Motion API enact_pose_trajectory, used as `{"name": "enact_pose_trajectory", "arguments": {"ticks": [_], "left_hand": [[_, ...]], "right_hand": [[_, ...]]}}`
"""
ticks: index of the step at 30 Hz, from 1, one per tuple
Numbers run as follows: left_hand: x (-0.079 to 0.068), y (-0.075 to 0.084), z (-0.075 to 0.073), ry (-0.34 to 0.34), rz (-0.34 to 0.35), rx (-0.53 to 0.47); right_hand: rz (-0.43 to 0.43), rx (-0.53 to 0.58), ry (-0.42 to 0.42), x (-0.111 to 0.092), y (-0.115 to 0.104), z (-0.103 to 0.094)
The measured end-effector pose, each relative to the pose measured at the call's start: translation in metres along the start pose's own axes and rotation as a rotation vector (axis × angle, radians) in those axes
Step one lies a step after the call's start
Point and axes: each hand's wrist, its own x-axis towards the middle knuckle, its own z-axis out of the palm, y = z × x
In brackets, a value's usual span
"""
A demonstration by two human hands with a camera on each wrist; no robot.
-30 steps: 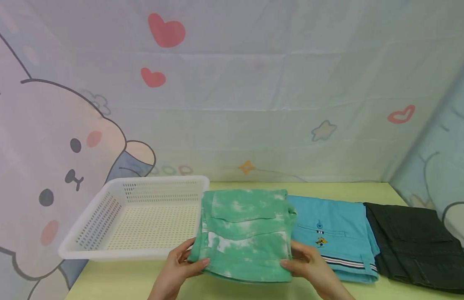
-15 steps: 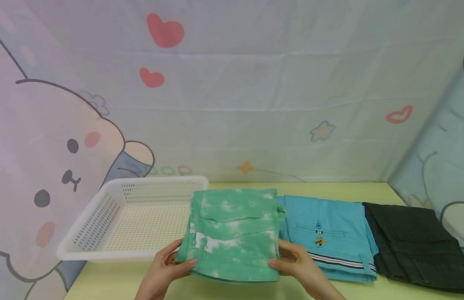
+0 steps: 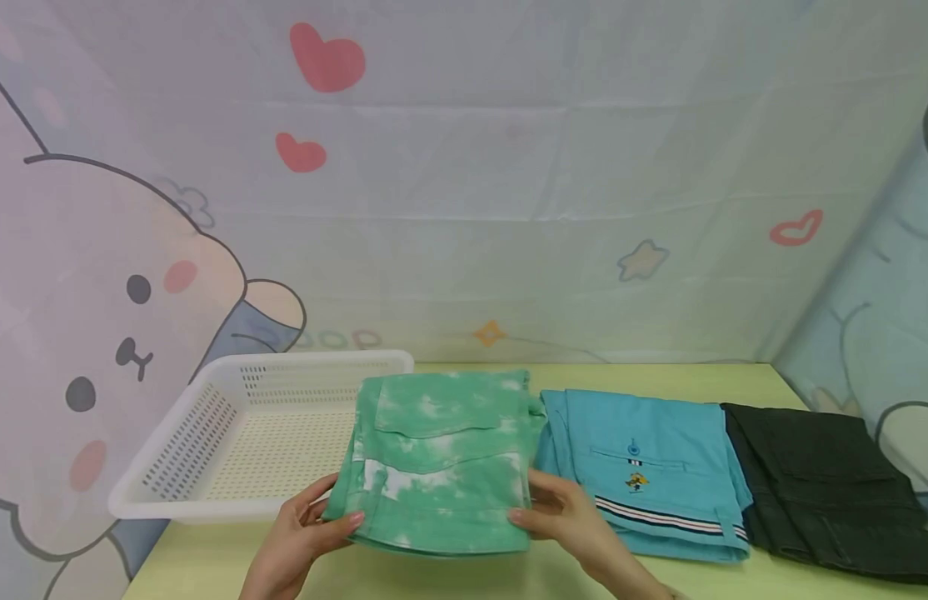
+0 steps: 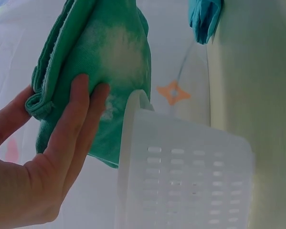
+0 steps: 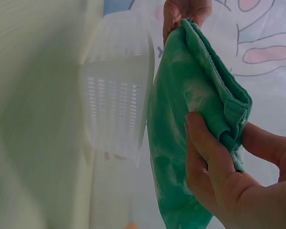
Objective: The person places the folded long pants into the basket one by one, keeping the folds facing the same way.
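Folded green-and-white tie-dye pants point(image 3: 441, 467) are held up above the table between both hands. My left hand point(image 3: 295, 533) grips their lower left edge, thumb on top and fingers beneath. On the opposite edge, my right hand point(image 3: 565, 525) pinches the fabric the same way. In the left wrist view the pants point(image 4: 109, 62) show their underside beside the rim of a white plastic basket point(image 4: 181, 176). From the right wrist, a layered fold with a belt loop shows near the thumb. Part of the basket's right side is hidden behind the pants in the head view.
The perforated white basket point(image 3: 160, 508) stands at the left on the yellow-green table point(image 3: 404, 579). Folded blue pants point(image 3: 651, 467) and folded black pants point(image 3: 831, 492) lie side by side at the right. A printed curtain point(image 3: 449, 183) hangs behind.
Both hands have carried the green pants leftward, so they now overlap the basket's right side more and uncover more of the blue pants. The grip looks unchanged.
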Motion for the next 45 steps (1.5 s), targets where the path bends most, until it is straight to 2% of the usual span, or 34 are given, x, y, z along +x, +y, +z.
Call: {"name": "enact_pose_trajectory", "arguments": {"ticks": [11, 18, 25, 34, 38, 45], "left_hand": [[-0.002, 0.000, -0.015, 0.019, -0.016, -0.023], [-0.005, 0.000, -0.023, 0.055, -0.023, -0.039], [-0.006, 0.002, -0.031, 0.114, -0.019, -0.054], [-0.009, -0.003, -0.044, 0.155, -0.047, -0.062], [-0.010, -0.003, -0.050, 0.160, -0.043, -0.047], [-0.006, 0.001, -0.059, 0.137, -0.044, -0.005]], "right_hand": [[-0.067, 0.030, -0.019, 0.009, -0.003, 0.014], [-0.059, 0.068, -0.049, 0.014, -0.006, 0.022], [-0.083, 0.073, -0.024, 0.022, -0.009, 0.030], [-0.105, 0.120, 0.010, 0.034, -0.006, 0.043], [-0.130, 0.111, -0.032, 0.038, -0.006, 0.047], [-0.193, 0.102, -0.161, 0.042, -0.007, 0.046]]}}
